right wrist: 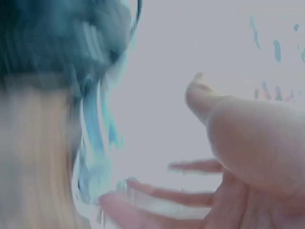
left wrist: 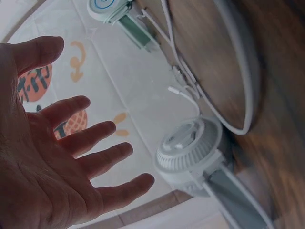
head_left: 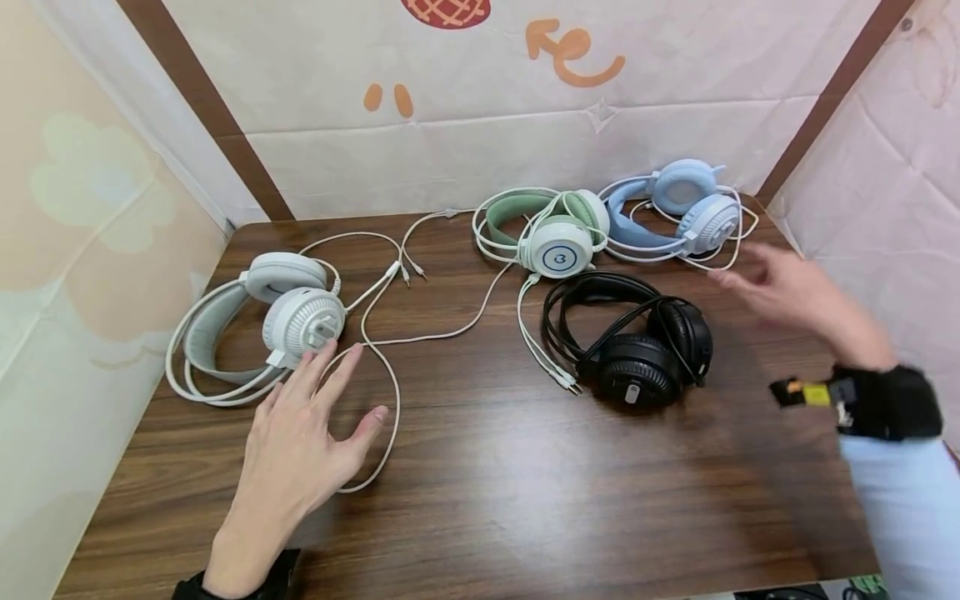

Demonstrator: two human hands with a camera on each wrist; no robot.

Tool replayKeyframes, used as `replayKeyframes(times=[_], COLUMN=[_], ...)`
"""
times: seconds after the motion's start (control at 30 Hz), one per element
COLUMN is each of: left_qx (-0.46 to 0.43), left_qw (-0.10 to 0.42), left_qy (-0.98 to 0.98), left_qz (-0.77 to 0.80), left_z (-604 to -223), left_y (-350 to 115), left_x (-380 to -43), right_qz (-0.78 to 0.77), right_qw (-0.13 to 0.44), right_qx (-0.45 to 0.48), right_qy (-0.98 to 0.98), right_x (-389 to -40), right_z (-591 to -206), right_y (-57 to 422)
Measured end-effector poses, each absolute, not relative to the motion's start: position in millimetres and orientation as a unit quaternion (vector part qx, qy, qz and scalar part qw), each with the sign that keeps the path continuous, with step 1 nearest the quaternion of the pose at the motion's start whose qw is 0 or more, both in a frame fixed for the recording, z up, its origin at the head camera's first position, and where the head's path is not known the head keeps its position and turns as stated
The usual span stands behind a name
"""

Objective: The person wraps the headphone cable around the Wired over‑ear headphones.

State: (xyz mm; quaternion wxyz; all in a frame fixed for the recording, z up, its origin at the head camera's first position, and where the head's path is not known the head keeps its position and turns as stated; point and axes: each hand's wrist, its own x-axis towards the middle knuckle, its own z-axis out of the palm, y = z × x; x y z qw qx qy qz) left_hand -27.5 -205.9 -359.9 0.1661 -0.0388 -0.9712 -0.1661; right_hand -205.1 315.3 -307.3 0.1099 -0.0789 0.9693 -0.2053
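Observation:
My left hand [head_left: 300, 442] is spread over the table's left side, its fingertips overlapping the near earcup of the white headphones [head_left: 303, 321] in the head view. In the left wrist view the fingers [left wrist: 105, 131] are extended with nothing between them, apart from the white earcup [left wrist: 188, 148]. At the far right my right hand [head_left: 787, 292] reaches toward the light blue headphones [head_left: 705, 221], fingers loosely extended and holding nothing. The right wrist view is blurred; there the blue headphones [right wrist: 97, 157] appear beyond the fingertips. Black headphones [head_left: 637, 367] lie nearer, left of the right hand.
Green-and-white headphones [head_left: 558, 248] stand at the back middle, their cable wrapped round them. A loose white cable [head_left: 442, 336] loops across the table [head_left: 487, 517] between the white and green pairs. Fabric walls [head_left: 487, 142] enclose the table's back and sides.

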Motion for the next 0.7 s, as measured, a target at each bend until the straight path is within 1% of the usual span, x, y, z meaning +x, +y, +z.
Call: replayKeyframes(times=[0.07, 0.1, 0.17, 0.2, 0.27, 0.37, 0.53, 0.7], left_qx=[-0.043, -0.047, -0.055, -0.059, -0.066, -0.07, -0.075, -0.08], left_qw=[0.181, 0.19, 0.204, 0.207, 0.211, 0.2, 0.186, 0.182], left_qy=[-0.968, -0.965, -0.961, -0.96, -0.958, -0.962, -0.966, -0.968], left_qz=[-0.17, -0.172, -0.177, -0.18, -0.18, -0.173, -0.162, -0.155], left_z=[-356.3, -354.8, -353.0, -353.0, -353.5, -355.1, -358.2, -358.8], left_y=[-206.7, -206.3, -204.4, -203.1, -200.7, -197.2, -192.8, -188.0], left_x=[-26.2, -25.5, -23.7, -22.6, -20.8, -18.7, -18.7, -20.5], right_qz=[-0.16, -0.15, -0.138, -0.135, -0.13, -0.154, -0.159, -0.128], right_qw=[0.026, -0.002, -0.032, -0.034, -0.02, -0.009, -0.005, -0.025], right_qx=[-0.122, -0.14, -0.161, -0.166, -0.174, -0.171, -0.14, -0.127], right_qy=[0.979, 0.979, 0.977, 0.976, 0.976, 0.973, 0.977, 0.983], right_x=[-230.7, -243.1, -264.7, -272.6, -286.8, -298.6, -303.7, -303.7], right_z=[-308.4, -312.4, -324.5, -331.9, -344.1, -357.4, -361.0, -358.0], right_y=[333.0, 340.3, 351.4, 355.6, 359.9, 361.8, 356.6, 346.8])
